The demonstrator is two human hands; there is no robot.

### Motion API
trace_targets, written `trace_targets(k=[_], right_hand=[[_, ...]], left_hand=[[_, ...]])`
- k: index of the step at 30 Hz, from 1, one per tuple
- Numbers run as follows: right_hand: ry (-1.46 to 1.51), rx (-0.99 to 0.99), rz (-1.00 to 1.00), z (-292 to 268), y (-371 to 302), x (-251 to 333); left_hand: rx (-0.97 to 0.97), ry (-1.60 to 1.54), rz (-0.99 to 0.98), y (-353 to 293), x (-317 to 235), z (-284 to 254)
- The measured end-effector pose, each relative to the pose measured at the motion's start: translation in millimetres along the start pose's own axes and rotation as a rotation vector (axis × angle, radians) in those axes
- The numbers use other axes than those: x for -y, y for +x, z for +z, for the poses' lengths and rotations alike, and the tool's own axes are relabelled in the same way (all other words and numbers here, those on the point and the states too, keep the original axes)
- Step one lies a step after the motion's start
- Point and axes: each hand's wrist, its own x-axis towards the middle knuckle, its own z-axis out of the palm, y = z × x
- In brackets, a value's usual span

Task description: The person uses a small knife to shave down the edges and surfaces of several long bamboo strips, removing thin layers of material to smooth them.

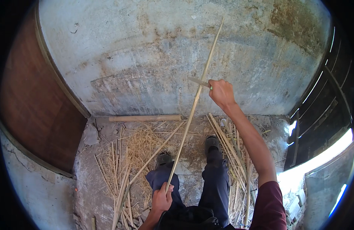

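A long, pale bamboo strip (187, 125) slants up and away from my lap toward the wall, its far end narrowing to a point. Near my left thigh, my left hand (162, 198) is closed round its lower end. My right hand (222, 93), arm stretched forward, grips a knife (198, 81) by its handle, of which a bit of green shows. The blade points left and lies across the strip a little above its middle, seemingly touching it. My fingers hide most of the handle.
Split bamboo strips (121, 184) and curled shavings (140, 143) litter the floor at left; more strips (232, 147) lie at right. A bamboo pole (145, 118) rests along the foot of the stained wall (146, 57). A brown door panel (42, 103) stands left, dark slats (322, 115) right.
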Motion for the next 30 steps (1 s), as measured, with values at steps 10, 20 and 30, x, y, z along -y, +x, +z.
trace_targets(k=[10,20,30], right_hand=[[-0.112,-0.061,0.056,-11.9,65.9,-34.2],[0.024,0.058,-0.161,-11.4,-2.7,2.3],[-0.069,0.052,-0.026,-4.3,35.9,-27.2]], left_hand=[[0.058,0.007,-0.034,3.6,-7.0,-8.4],[0.067,-0.020,-0.007,3.5,2.8,-9.4],[0.033,0.007,-0.059,5.0,2.8,-0.8]])
